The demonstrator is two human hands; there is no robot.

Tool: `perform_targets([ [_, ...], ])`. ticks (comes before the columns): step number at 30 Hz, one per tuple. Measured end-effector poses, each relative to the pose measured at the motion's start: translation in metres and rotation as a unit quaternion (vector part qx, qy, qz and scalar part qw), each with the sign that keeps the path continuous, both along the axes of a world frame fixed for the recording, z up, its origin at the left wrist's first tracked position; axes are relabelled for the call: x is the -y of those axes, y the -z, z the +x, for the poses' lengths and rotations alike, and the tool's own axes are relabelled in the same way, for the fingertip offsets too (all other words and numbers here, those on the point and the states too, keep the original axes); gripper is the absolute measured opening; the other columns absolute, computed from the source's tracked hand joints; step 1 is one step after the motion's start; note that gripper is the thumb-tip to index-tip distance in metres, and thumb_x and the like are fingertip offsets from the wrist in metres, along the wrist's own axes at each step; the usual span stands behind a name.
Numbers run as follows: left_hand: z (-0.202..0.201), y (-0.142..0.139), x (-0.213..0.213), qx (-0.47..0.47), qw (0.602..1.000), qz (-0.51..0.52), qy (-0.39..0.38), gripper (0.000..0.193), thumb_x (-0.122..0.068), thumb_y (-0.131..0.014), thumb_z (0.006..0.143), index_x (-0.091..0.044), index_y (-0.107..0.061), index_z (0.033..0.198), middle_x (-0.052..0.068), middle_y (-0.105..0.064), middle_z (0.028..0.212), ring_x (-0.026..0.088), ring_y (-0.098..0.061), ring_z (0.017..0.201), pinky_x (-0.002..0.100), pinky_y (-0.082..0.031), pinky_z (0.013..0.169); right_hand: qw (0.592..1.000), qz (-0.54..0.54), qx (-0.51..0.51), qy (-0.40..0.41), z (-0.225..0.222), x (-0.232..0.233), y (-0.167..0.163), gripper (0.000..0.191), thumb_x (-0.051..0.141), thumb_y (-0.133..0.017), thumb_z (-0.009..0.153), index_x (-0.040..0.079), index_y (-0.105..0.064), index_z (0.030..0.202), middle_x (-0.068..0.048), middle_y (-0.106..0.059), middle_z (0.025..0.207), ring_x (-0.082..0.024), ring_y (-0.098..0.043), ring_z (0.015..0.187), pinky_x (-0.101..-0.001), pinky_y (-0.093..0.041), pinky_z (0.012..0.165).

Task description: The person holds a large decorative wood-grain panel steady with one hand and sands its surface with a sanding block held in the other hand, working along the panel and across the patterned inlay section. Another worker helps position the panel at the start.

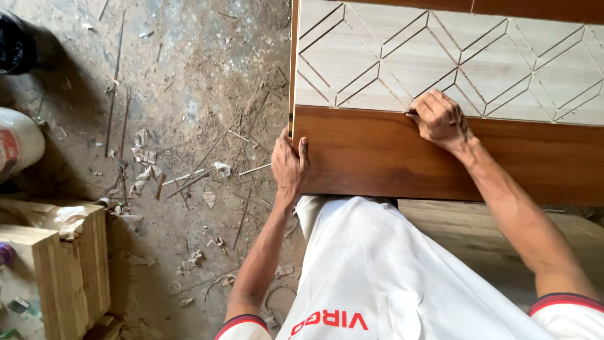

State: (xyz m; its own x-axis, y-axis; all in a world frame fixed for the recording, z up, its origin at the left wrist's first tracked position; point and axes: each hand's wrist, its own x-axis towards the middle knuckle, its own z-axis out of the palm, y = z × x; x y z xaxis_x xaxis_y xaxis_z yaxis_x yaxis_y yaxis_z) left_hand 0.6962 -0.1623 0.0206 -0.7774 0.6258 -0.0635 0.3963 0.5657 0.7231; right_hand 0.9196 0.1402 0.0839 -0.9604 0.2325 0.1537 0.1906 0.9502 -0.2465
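A large wooden panel [390,157] lies in front of me, with a dark brown band along the near side and a pale field [478,63] cut with a pattern of diamond-shaped grooves. My left hand [288,165] grips the panel's left near corner, thumb on top. My right hand [439,118] rests where the brown band meets the pale field, fingers curled around a small thin object that I cannot make out, its tip at a groove.
The dirt floor [189,94] on the left is littered with thin sticks, wood scraps and shavings. A stack of pale wooden blocks [69,264] stands at the lower left. A white container [19,148] sits at the left edge. My white shirt fills the bottom.
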Motion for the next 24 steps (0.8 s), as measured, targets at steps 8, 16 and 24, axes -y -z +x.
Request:
perform_targets([
  [8, -0.018, -0.005, 0.003, 0.002, 1.000, -0.014, -0.006, 0.061, -0.048, -0.054, 0.105, -0.002, -0.048, 0.144, 0.018, -0.062, 0.103, 0.036, -0.062, 0.092, 0.047, -0.048, 0.080, 0.991, -0.017, -0.015, -0.134, -0.108, 0.030, 0.000, 0.011, -0.001, -0.076, 0.085, -0.001, -0.067, 0.092, -0.012, -0.067, 0.089, -0.028, -0.067, 0.084, -0.0374, -0.057, 0.069],
  [16, -0.017, -0.009, 0.012, -0.019, 0.999, -0.027, -0.002, 0.065, -0.051, -0.052, 0.104, -0.001, -0.046, 0.146, 0.017, -0.061, 0.100, 0.034, -0.061, 0.086, 0.047, -0.047, 0.077, 0.975, 0.034, -0.077, -0.204, -0.190, 0.075, 0.035, 0.011, 0.003, -0.071, 0.093, -0.001, -0.070, 0.083, -0.013, -0.070, 0.077, -0.021, -0.068, 0.069, -0.0310, -0.058, 0.061],
  [24, -0.003, -0.012, 0.018, -0.031, 0.999, -0.024, -0.014, 0.061, -0.051, -0.050, 0.107, -0.001, -0.049, 0.143, 0.016, -0.063, 0.099, 0.035, -0.064, 0.089, 0.047, -0.050, 0.080, 0.977, 0.041, -0.063, -0.201, -0.176, 0.081, 0.042, 0.001, 0.001, -0.070, 0.091, 0.000, -0.070, 0.091, -0.012, -0.069, 0.085, -0.021, -0.068, 0.079, -0.0315, -0.060, 0.069],
])
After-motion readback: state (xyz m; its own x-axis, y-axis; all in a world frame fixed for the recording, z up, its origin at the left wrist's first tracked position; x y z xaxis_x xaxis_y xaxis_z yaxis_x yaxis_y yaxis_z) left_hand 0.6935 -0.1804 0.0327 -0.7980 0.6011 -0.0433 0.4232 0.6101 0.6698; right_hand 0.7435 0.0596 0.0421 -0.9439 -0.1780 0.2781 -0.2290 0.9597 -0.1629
